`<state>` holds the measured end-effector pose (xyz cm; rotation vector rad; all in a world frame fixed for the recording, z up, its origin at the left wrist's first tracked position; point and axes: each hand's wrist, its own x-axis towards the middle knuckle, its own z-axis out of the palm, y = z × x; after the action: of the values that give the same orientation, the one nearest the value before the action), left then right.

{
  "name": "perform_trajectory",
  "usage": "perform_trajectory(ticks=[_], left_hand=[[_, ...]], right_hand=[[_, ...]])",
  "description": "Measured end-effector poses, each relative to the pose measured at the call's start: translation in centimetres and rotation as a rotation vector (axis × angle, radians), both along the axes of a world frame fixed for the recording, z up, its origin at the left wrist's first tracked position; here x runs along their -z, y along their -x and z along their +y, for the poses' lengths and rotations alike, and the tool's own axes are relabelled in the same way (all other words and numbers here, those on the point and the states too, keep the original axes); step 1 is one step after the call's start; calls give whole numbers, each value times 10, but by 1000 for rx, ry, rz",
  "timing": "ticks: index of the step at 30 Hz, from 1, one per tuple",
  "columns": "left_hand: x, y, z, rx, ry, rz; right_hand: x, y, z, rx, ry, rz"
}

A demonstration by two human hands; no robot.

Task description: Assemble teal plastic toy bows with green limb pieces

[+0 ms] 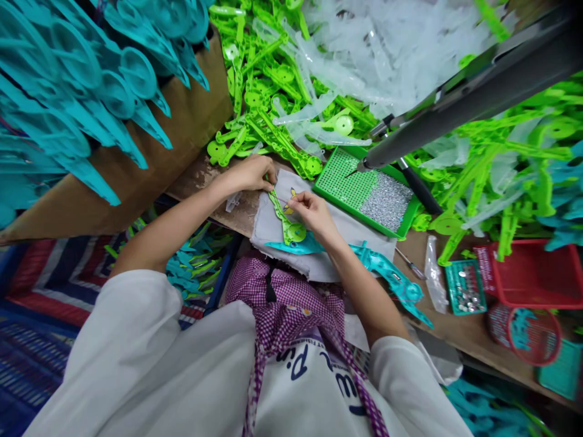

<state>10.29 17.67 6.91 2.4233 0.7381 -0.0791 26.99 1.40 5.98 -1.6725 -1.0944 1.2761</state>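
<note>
My left hand [257, 174] pinches the upper end of a lime-green plastic part [282, 217], long and narrow with a round disc at its lower end. My right hand [311, 209] is held close beside it, thumb and forefinger pressed together; whatever lies between those fingertips is too small to make out. Under both hands a grey cloth [268, 227] covers the bench. A turquoise plastic part [300, 244] lies on the cloth just below the green one, and another turquoise piece [392, 273] rests to the right, beyond my right forearm.
A green perforated tray [344, 176] of small metal pieces stands ahead, with a dark electric screwdriver [410, 136] over it. Green and clear parts heap behind. A cardboard box [182, 127] of turquoise parts is left. A small screwdriver [410, 264] and red bin [537, 291] lie right.
</note>
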Motion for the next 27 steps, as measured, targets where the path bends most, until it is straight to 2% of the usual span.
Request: perform_trajectory(ticks=[2,7,11,15,18,22,25,27], left_hand=[[4,0,2,-6,13,-21],[12,-1,7,-24,26,-41],[9,-2,6,-19,19,-17],[7,-2,5,-8,5,-7],[7,-3,5,-1,-8,-12],[4,-3,4,0,-15,21],[2,-4,3,-7,-13,38],[3,-4,3,-11,-1,33]], right_hand=[[0,1,0,-25,23,7],[0,0,5,-214,116,-91],[-6,-1,19,-347,189,-233],[-15,-2,36,-434,312,-289],[-18,-3,46,-501,331,-322],[-21,-8,52,-585,344,-228],[-22,-11,53,-569,362,-70],[-22,-12,54,-568,370,-59]])
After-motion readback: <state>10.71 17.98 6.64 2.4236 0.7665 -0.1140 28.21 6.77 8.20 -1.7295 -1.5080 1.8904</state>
